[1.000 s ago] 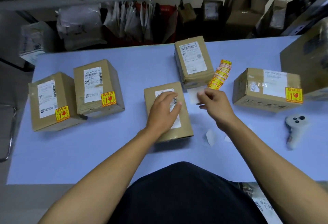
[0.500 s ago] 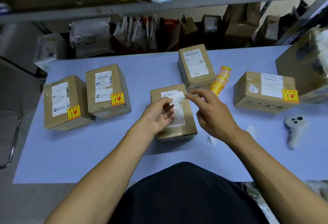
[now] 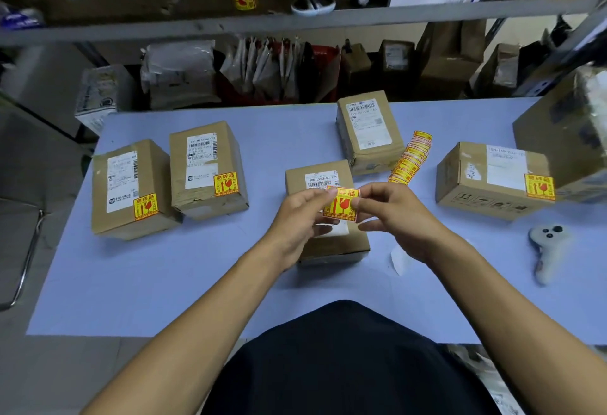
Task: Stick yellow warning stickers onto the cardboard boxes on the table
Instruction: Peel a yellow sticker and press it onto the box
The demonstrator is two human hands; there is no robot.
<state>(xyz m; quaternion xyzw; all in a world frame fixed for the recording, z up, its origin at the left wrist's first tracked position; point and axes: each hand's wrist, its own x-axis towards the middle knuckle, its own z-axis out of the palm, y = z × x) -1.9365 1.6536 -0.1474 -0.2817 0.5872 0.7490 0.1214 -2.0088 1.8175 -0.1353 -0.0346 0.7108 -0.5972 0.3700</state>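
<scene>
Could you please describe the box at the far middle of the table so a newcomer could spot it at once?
On the blue table, look past the hands to the far edge. There a small upright cardboard box stands just left of the strip of yellow stickers. Unlike the two boxes on the left, its top carries only a white shipping label, no yellow warning sticker.

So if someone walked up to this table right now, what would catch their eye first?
Probably the yellow warning sticker pinched between the left hand and right hand, just above the middle box. Next, the matching stickers already on two boxes at left and one at right, and the sticker strip lying between boxes.
</scene>
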